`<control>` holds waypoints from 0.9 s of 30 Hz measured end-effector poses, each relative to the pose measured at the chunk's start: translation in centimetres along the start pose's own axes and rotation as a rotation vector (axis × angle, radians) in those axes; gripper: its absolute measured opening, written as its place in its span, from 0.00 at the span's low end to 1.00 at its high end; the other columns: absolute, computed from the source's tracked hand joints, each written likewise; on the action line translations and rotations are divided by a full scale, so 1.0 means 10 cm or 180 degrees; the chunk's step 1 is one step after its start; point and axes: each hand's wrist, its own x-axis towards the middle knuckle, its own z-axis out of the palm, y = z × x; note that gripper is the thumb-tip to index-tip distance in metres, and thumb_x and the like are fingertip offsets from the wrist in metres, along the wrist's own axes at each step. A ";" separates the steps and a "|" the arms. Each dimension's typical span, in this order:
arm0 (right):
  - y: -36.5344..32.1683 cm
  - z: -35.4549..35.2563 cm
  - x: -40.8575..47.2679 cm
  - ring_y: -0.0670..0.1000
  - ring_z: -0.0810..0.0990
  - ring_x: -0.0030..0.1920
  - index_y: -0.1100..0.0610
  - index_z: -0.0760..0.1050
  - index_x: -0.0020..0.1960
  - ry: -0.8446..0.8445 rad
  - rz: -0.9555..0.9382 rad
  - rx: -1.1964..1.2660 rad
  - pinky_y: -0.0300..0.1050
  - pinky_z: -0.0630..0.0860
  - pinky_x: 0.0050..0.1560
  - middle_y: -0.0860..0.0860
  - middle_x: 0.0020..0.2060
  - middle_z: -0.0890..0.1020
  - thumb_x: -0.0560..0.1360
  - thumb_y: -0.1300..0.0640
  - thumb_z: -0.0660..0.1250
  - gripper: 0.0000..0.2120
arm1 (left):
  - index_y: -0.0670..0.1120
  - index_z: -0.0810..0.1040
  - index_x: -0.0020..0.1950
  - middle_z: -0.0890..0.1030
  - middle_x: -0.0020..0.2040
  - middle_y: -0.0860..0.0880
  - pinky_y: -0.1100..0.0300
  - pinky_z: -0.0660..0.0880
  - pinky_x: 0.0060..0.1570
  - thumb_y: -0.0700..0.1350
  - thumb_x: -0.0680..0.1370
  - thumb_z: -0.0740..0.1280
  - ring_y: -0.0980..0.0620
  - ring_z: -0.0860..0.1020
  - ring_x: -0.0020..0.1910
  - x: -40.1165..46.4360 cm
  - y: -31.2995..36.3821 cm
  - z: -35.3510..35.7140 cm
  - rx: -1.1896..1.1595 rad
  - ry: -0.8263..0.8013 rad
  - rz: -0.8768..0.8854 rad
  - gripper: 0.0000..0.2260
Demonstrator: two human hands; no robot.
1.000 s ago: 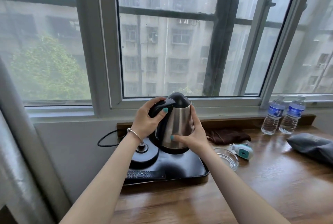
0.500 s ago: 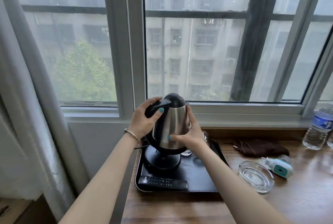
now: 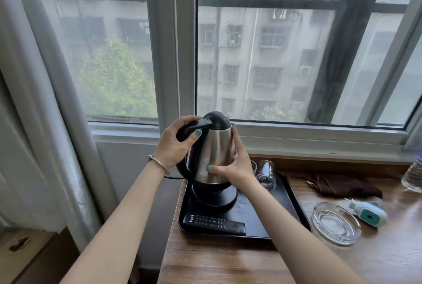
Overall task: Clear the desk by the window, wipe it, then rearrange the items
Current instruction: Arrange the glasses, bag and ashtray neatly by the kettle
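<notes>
A steel electric kettle (image 3: pixel 217 153) with a black lid and handle sits on, or just above, its round black base (image 3: pixel 219 199) on a black tray (image 3: pixel 290 201) at the desk's left end. My left hand (image 3: pixel 175 144) grips the kettle's black handle near the top. My right hand (image 3: pixel 237 167) wraps around the steel body from the right, thumb on the front. A black remote control (image 3: pixel 214 224) lies at the tray's front edge. Clear glasses (image 3: pixel 266 174) stand behind my right hand on the tray.
On the wooden desk (image 3: pixel 228 261) right of the tray lie a glass ashtray (image 3: pixel 335 222), a white and teal plug-in device (image 3: pixel 370 213) and a brown cloth (image 3: pixel 342 185). A water bottle (image 3: pixel 414 176) shows at the right edge. A curtain (image 3: pixel 45 124) hangs left.
The kettle has come from beside its base to directly over or on it. My view has swung left, so the bottles and the grey bag slid out of the frame.
</notes>
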 end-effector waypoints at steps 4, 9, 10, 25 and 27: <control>0.08 0.06 -0.08 0.43 0.66 0.70 0.40 0.54 0.76 -0.0032 0.0070 -0.0017 0.41 0.66 0.68 0.42 0.69 0.67 0.57 0.60 0.83 0.58 | 0.52 0.78 0.56 0.81 0.53 0.54 0.66 0.74 0.55 0.43 0.74 0.71 0.58 0.79 0.53 -0.13 -0.04 -0.02 -0.0062 0.0005 -0.0095 0.12; 0.17 0.08 -0.16 0.41 0.65 0.71 0.38 0.55 0.75 -0.0035 0.0097 -0.0078 0.40 0.65 0.70 0.44 0.72 0.66 0.55 0.59 0.84 0.58 | 0.54 0.78 0.54 0.81 0.51 0.58 0.62 0.75 0.54 0.40 0.73 0.72 0.60 0.79 0.51 -0.26 -0.12 0.05 -0.0161 0.0082 -0.0220 0.13; 0.18 0.07 -0.16 0.41 0.66 0.70 0.39 0.55 0.75 -0.0027 0.0105 -0.0057 0.38 0.65 0.68 0.44 0.72 0.66 0.55 0.60 0.84 0.58 | 0.53 0.78 0.55 0.82 0.51 0.58 0.58 0.77 0.53 0.41 0.73 0.72 0.59 0.80 0.52 -0.27 -0.14 0.07 -0.0203 0.0094 -0.0250 0.13; 0.28 -0.06 -0.21 0.39 0.65 0.69 0.34 0.53 0.72 0.0034 0.0199 0.0074 0.34 0.65 0.64 0.42 0.71 0.66 0.58 0.64 0.83 0.57 | 0.48 0.77 0.56 0.79 0.53 0.58 0.73 0.70 0.55 0.37 0.74 0.71 0.68 0.77 0.52 -0.24 -0.13 0.25 -0.0111 -0.0068 -0.0101 0.14; 0.29 -0.05 -0.20 0.39 0.65 0.70 0.34 0.54 0.72 0.0041 0.0186 0.0069 0.35 0.65 0.66 0.42 0.71 0.67 0.58 0.65 0.82 0.57 | 0.47 0.77 0.56 0.79 0.53 0.58 0.73 0.70 0.55 0.37 0.74 0.71 0.68 0.77 0.52 -0.23 -0.15 0.25 -0.0103 -0.0058 -0.0104 0.13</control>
